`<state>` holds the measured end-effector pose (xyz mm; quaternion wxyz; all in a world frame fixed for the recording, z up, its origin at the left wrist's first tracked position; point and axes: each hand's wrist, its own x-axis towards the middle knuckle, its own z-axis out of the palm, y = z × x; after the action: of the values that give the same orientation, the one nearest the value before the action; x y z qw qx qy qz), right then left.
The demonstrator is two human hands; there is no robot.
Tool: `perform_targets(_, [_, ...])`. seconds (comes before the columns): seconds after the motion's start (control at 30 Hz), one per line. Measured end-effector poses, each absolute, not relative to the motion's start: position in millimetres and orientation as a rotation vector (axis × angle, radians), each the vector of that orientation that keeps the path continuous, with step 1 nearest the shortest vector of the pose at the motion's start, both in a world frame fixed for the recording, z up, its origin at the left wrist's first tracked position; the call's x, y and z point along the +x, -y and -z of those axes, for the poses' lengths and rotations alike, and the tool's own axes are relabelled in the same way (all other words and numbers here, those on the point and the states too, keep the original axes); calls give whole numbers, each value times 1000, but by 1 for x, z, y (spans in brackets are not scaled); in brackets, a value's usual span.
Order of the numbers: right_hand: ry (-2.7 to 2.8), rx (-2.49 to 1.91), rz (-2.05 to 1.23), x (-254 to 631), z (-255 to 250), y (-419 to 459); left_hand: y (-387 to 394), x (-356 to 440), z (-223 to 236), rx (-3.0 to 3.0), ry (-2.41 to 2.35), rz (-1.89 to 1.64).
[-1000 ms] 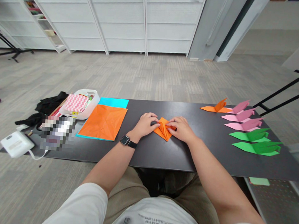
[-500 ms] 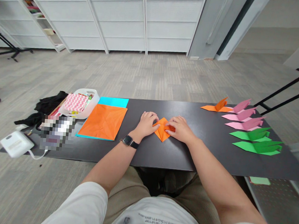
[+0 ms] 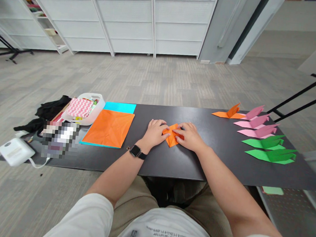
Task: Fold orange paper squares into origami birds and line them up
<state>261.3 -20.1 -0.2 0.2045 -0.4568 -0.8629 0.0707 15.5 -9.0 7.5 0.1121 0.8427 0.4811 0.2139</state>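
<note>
A small folded piece of orange origami paper [image 3: 172, 139] lies on the dark table [image 3: 165, 165] in front of me, with crease lines meeting toward its near corner. My left hand [image 3: 155, 131] grips its left edge between thumb and fingers. From the other side, my right hand [image 3: 189, 136] has its fingers and thumb on the right part of the paper. Both hands cover the side corners, so those folds are partly hidden. On my left wrist sits a black smartwatch [image 3: 135, 151].
To the left lie orange sheets [image 3: 108, 129] over cyan paper [image 3: 120, 107], a white basket [image 3: 98, 109], a black cloth [image 3: 54, 107] and a white power bank [image 3: 16, 152]. At right stand folded birds: an orange crane [image 3: 232, 112], several pink cranes [image 3: 257, 122] and green cranes [image 3: 271, 154].
The hands stay on the orange paper with small finger shifts. The right fingers have moved slightly inward over it, and the paper's near corner sits a little farther left and away from me.
</note>
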Motion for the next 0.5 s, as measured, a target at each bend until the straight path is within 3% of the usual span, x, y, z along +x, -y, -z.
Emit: perform_targets(0.5, [2439,-1283,-181,260,2,21,22,8,-15,2512,-1394,-388])
